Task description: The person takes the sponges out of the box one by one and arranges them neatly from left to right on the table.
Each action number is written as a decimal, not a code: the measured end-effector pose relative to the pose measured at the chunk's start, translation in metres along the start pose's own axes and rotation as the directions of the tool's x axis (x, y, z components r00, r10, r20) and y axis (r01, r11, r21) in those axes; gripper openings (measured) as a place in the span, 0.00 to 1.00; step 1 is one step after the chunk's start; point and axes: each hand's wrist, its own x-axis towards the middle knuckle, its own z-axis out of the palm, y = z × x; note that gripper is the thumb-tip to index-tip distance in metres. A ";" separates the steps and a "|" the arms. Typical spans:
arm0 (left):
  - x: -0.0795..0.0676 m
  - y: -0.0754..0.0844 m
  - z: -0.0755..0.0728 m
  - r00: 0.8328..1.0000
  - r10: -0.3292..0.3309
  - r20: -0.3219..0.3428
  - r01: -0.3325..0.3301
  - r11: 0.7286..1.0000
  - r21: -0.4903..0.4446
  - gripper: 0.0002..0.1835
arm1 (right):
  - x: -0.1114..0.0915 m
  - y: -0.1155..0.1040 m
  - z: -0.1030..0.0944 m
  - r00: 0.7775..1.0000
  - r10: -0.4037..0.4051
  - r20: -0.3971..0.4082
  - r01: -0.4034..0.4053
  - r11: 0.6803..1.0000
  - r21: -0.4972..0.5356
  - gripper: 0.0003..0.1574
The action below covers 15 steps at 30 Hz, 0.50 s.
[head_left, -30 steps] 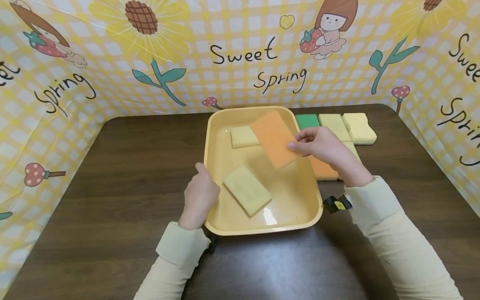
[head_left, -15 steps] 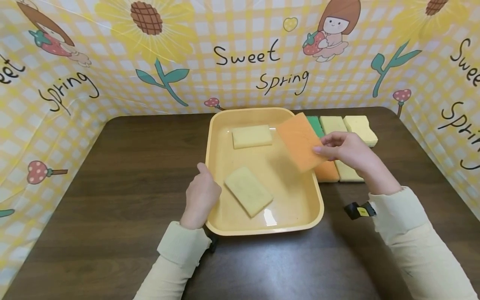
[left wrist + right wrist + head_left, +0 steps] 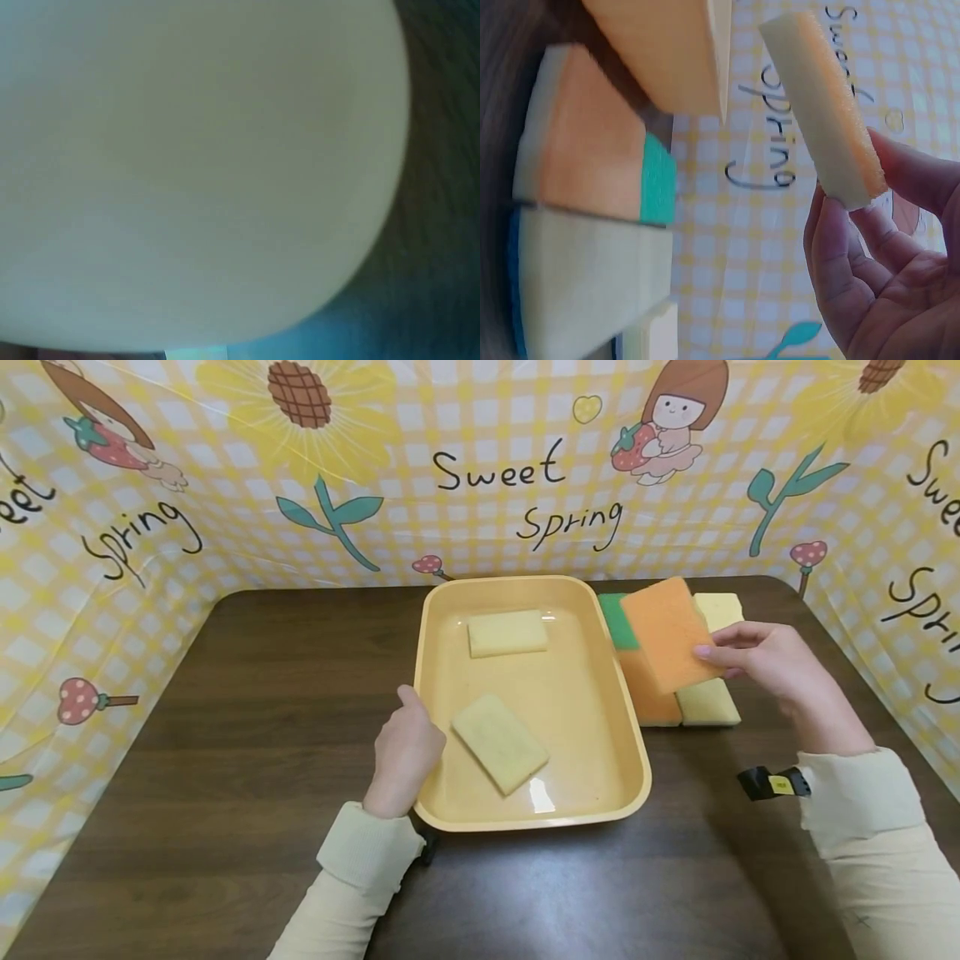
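Observation:
Between thumb and fingers my right hand (image 3: 772, 664) pinches a sponge (image 3: 667, 631) near its edge. In the right wrist view the held sponge (image 3: 825, 112) shows an orange layer and a pale one. It hangs right of the yellow tray (image 3: 592, 760), above a block of sponges. At the tray's left rim, my left hand (image 3: 407, 752) grips with curled fingers, partly hidden. Two pale sponges lie inside the tray, one flat at the back (image 3: 507, 633) and one slanted at the front (image 3: 500, 745). A blurred pale tray surface (image 3: 210, 165) fills most of the left wrist view.
Right of the tray, several sponges lie side by side on the dark wooden table (image 3: 247, 735): a green one (image 3: 617, 622), an orange one (image 3: 648, 697), a pale one (image 3: 708, 706) and a cream one (image 3: 720, 604). A checked cloth (image 3: 480, 410) walls the back and sides.
The right hand has carried the orange-topped sponge rightward, from over the tray to over the sponges on the table. The left hand stays at the tray's rim.

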 end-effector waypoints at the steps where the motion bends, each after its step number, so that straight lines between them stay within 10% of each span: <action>1: 0.000 0.000 0.000 1.000 0.001 0.002 -0.001 1.000 0.002 0.18 | 0.000 0.003 -0.003 1.000 0.005 -0.006 -0.005 1.000 0.010 0.05; 15: 0.001 0.001 0.000 1.000 -0.004 0.016 0.004 1.000 0.007 0.17 | 0.003 0.047 -0.035 0.975 0.203 -0.088 -0.199 0.979 0.050 0.09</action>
